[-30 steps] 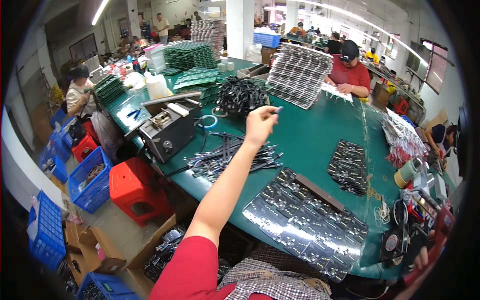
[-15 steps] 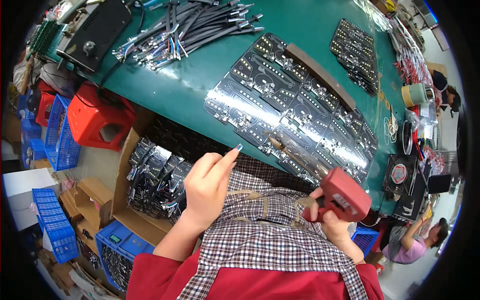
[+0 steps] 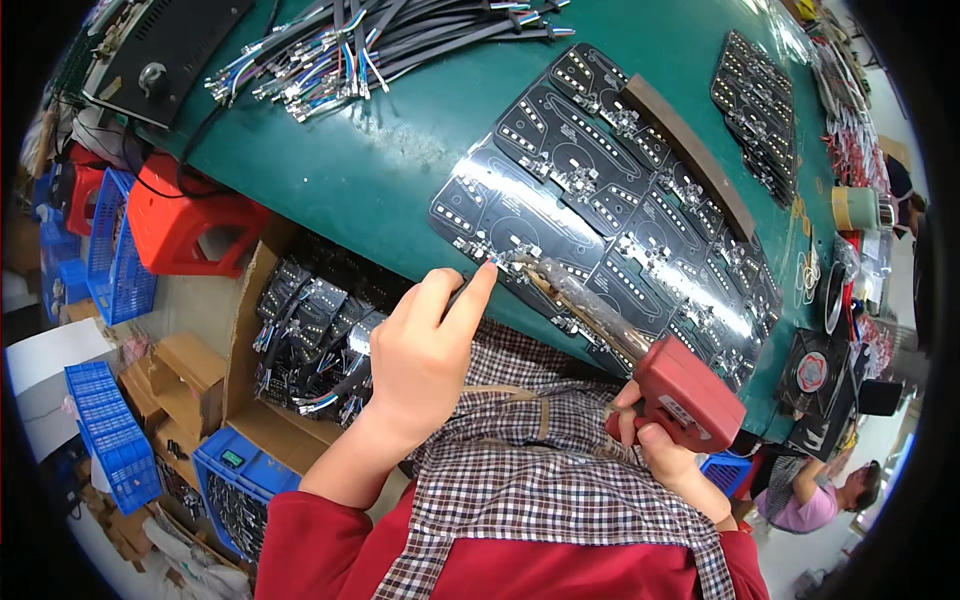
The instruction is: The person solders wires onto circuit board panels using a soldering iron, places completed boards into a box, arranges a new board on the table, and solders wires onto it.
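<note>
My left hand (image 3: 425, 335) is closed, with thumb and index finger pinching the coloured wire ends of a short dark cable (image 3: 458, 292), most of it hidden by the hand. The fingertips are at the near-left edge of a panel of black circuit boards (image 3: 560, 225), next to its small metal parts. My right hand (image 3: 665, 455) is wrapped round the grip of a red soldering gun (image 3: 690, 395). Its long metal barrel slants left over the panel, and its tip is close beside my left fingertips. Whether the tip touches the board I cannot tell.
A brown bar (image 3: 690, 155) lies across the panel. Dark cables (image 3: 400, 50) are heaped at the back left of the green table (image 3: 300, 160), near a black control box (image 3: 165, 60). Below the edge stands a cardboard box (image 3: 245, 350) of wired boards; more boards (image 3: 755, 115) lie far right.
My left hand has moved forward with the cable, bringing the wire ends from off the table edge to the panel near the soldering gun's tip. The whole view has shifted slightly.
</note>
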A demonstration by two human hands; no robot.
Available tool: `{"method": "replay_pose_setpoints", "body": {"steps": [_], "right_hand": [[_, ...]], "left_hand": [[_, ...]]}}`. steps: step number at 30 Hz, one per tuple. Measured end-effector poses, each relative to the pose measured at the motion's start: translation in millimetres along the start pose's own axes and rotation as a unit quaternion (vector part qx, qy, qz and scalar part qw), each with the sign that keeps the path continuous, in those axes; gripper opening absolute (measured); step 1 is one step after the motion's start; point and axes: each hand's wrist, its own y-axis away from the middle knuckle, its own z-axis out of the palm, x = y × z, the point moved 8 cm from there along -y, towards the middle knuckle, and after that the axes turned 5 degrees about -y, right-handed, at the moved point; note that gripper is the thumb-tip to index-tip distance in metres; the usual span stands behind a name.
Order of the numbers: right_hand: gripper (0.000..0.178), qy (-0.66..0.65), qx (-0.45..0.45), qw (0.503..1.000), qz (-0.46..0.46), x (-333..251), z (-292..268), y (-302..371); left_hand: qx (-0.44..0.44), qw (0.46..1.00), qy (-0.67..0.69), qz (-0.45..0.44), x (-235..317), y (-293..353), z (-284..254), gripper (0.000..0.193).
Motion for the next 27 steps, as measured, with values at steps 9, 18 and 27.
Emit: {"method": "replay_pose_setpoints", "body": {"steps": [9,18,27], "right_hand": [[0.058,-0.016,0.012,0.999,0.041,5,7,-9],[0.061,0.034,-0.016,0.999,0.01,3,5,-13],[0.056,0.043,-0.002,0.999,0.016,1,9,-15]], "left_hand": [[-0.033,0.997,-0.055,0.037,2,3,2,0.044],[-0.025,0.998,-0.036,0.038,1,2,2,0.042],[-0.022,0.998,-0.044,0.045,2,3,2,0.044]]}}
